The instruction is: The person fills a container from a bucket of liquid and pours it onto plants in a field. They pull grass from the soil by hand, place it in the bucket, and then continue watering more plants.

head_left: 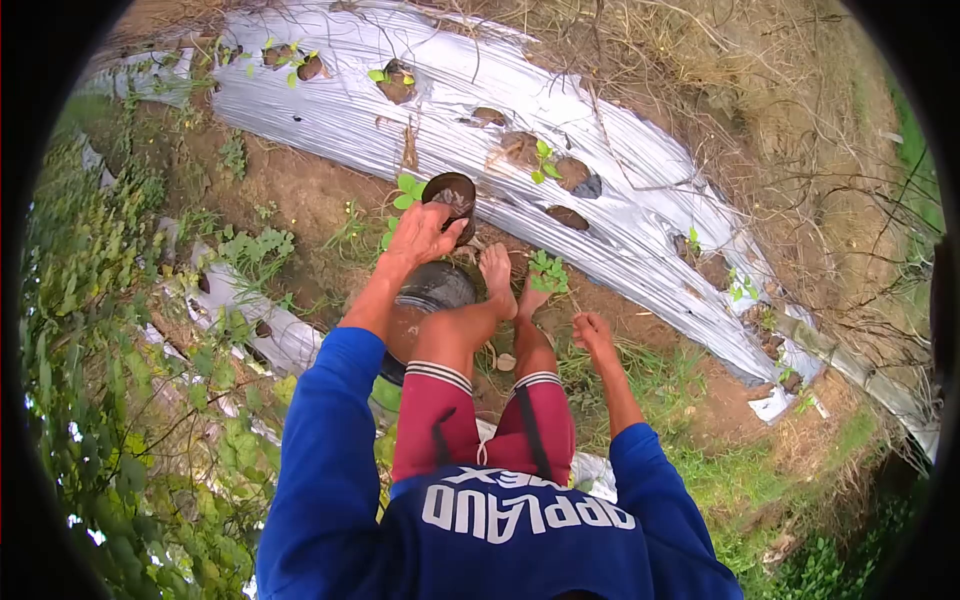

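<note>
Holds a dark round cup in the left hand, clamped at the near side, with the thumb across to the right of it and the mouth turned up toward the camera. Shows some greyish-brown matter inside, too small to identify. Has the cup just beside the near edge of a silvery plastic sheet, over bare soil and ahead of the left foot. Shows green leaves just left of the cup.

Holds the right hand apart from the cup, out past the right foot, with the fingers curled loosely; cannot tell whether the fingertips meet or pinch anything.

Below the left hand, shows a dark tub, partly hidden by the left forearm and left leg. Next to the right foot, shows a small leafy plant.

Farther out, runs the sheet diagonally across the ground, with round holes and small green seedlings in several of them. Beyond it, shows dry stems and grass.

Wears a blue top with large white lettering, upside down from here: reads "APPLAUD", and above it "MEX", partly lost in a fold. Wears dark red shorts with white-striped hems.
</note>
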A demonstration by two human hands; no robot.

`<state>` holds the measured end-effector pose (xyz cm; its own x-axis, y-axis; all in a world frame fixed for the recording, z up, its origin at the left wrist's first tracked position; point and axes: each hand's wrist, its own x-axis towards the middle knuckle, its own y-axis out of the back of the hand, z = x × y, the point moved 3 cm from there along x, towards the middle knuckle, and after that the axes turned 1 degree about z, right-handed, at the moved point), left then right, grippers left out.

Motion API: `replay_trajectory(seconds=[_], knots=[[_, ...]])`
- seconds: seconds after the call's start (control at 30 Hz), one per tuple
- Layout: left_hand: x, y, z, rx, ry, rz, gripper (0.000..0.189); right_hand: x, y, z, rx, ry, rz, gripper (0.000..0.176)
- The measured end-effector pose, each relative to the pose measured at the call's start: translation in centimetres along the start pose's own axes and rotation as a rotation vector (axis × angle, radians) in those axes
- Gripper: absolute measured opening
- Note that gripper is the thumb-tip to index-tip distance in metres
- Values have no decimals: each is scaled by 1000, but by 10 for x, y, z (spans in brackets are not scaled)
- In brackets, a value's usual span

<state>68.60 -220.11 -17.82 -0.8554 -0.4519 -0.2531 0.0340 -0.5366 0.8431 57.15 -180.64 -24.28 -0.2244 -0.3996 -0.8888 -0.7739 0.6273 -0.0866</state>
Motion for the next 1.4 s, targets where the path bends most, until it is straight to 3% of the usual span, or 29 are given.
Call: replay_trajectory(seconds=[0.1,0.17,0.37,0.43,0.47,0.53,0.57,0.63,0.73,0.87,0.93,1.03,1.07,1.23,1.4], knots=[[-3,25,-16,-93,42,115,30,-1,10,14,-34,5,-16,34],[0,38,-37,-37,191,29,35,-4,10,15,-55,2,-17,34],[40,63,-109,14,302,-18,45,8,0,-2,-117,-92,47,38],[59,66,-134,119,393,-133,47,16,-9,-15,-123,-72,77,40],[71,67,-147,131,399,-249,53,21,-14,-22,-135,-83,92,40],[84,34,-199,144,333,-226,50,27,-28,-42,-149,-44,132,41],[95,23,-220,185,266,-181,48,30,-39,-56,-164,-51,154,41],[109,33,-232,94,309,-158,47,37,-72,-85,-108,-66,192,40],[107,54,-251,-4,348,-326,46,52,-126,-123,-174,-103,185,40],[85,69,-290,-113,235,-316,39,74,-212,-175,-204,-95,110,38],[67,87,-308,-129,96,-121,34,88,-255,-197,-239,-80,87,37],[55,115,-341,-170,85,-36,29,108,-313,-222,-219,-25,-7,35],[52,122,-354,-165,86,109,30,111,-332,-230,-181,-6,5,33],[81,145,-433,-213,136,98,33,129,-387,-249,-165,-38,3,30],[140,152,-506,-15,393,-118,41,137,-394,-229,-197,-114,2,33]])
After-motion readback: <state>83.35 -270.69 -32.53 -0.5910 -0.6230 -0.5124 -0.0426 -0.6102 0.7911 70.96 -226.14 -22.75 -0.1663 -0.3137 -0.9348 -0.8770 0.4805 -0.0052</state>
